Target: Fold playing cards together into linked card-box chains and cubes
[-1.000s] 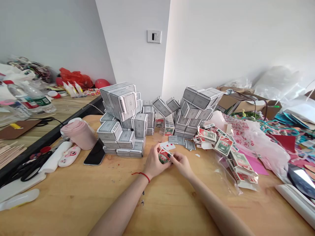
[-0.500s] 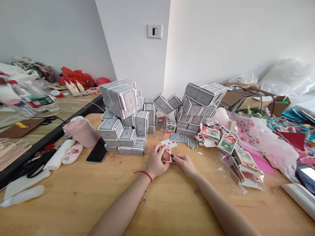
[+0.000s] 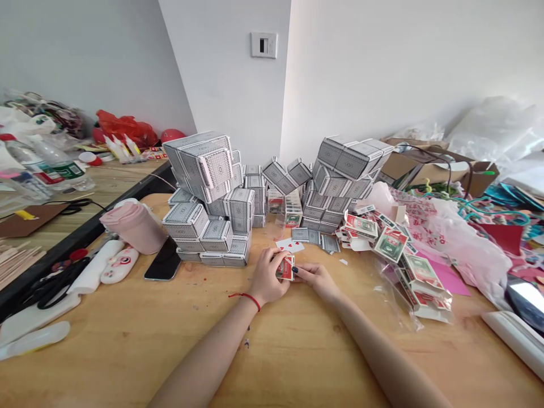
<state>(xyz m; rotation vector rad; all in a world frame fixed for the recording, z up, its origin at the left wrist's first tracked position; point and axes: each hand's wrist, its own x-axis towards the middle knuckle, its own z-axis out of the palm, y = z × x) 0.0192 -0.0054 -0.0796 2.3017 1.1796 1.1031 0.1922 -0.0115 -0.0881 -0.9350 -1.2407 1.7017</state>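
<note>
Low over the middle of the table, a small red-and-green playing card box (image 3: 286,268) is between my two hands. My left hand (image 3: 268,276), with a red string at the wrist, is closed around its left side and top. At the box's right edge my right hand (image 3: 317,279) pinches with thumb and finger; a dark nail shows. Just beyond the box lies a playing card with red hearts (image 3: 291,245). Behind it are grey-backed playing cards (image 3: 306,235), lying flat. The underside of the box is hidden by my fingers.
Stacked blocks covered in grey cards stand left (image 3: 219,226) and right (image 3: 340,181). Opened card boxes (image 3: 391,243) and plastic bags (image 3: 459,232) lie to the right. A phone (image 3: 162,259), a pink cup (image 3: 136,226) and scissors (image 3: 59,280) are at the left.
The whole view has shifted slightly, so things appear a little further left and higher. Both hands keep nearly the same hold on the card box.
</note>
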